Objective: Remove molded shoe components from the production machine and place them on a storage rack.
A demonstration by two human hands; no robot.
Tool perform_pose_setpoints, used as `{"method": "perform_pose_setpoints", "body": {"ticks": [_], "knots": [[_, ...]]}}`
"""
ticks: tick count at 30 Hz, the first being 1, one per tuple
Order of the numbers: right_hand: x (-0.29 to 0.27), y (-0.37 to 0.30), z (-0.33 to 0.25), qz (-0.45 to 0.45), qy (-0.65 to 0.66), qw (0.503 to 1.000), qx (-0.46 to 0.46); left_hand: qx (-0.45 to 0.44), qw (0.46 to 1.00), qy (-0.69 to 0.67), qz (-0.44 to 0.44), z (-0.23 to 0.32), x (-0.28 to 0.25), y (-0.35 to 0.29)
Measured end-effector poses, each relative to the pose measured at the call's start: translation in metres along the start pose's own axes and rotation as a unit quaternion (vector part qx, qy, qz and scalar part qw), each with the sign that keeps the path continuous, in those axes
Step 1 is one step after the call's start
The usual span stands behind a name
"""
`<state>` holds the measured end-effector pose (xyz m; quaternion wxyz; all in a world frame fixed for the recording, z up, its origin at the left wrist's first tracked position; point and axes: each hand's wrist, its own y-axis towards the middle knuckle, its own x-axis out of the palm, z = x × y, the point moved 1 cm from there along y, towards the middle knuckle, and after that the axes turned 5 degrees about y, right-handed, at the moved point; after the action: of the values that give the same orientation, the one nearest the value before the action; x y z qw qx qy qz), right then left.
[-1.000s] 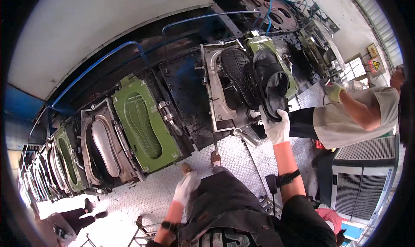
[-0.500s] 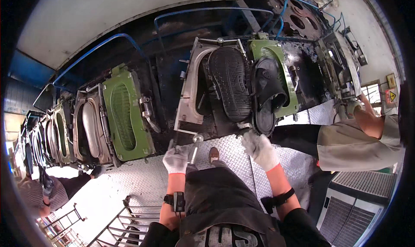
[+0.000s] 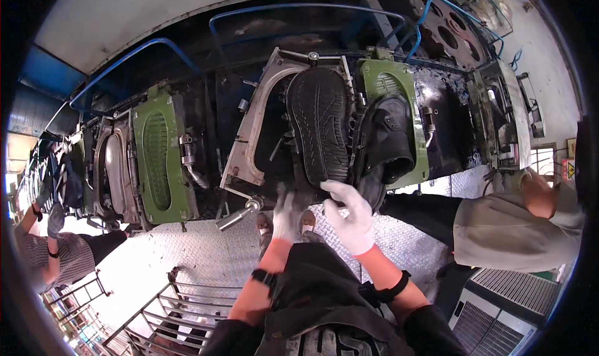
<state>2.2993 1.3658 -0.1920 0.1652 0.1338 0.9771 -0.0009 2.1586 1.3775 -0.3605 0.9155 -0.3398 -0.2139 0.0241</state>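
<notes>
both gloved hands at the heel of the moulded sole

the black treaded sole (image 3: 319,124) sits upright in the open grey metal mould (image 3: 256,128), tread facing out. the left hand (image 3: 286,216), in a white glove, reaches up to the sole's lower end, fingers loosely extended; whether it grips i cannot tell. the right hand (image 3: 350,214), also gloved, has its fingers spread and touching the sole's lower edge. just right, a black boot upper (image 3: 388,141) hangs against the green mould plate (image 3: 390,88). a co-worker's arm (image 3: 524,212) reaches in from the right.
</notes>
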Motion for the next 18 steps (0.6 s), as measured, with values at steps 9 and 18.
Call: {"method": "perform_pose_setpoints", "body": {"ticks": [9,18], "knots": [[0.018,0.031,0.002,-0.101,-0.296,0.944,-0.103,0.211,0.916,0.162,0.301,-0.002,0.016,0.139],[0.023,0.039,0.035,-0.132,-0.351,0.918,-0.132,0.33,0.904,0.163,0.217,0.02,-0.003,0.17]]}}
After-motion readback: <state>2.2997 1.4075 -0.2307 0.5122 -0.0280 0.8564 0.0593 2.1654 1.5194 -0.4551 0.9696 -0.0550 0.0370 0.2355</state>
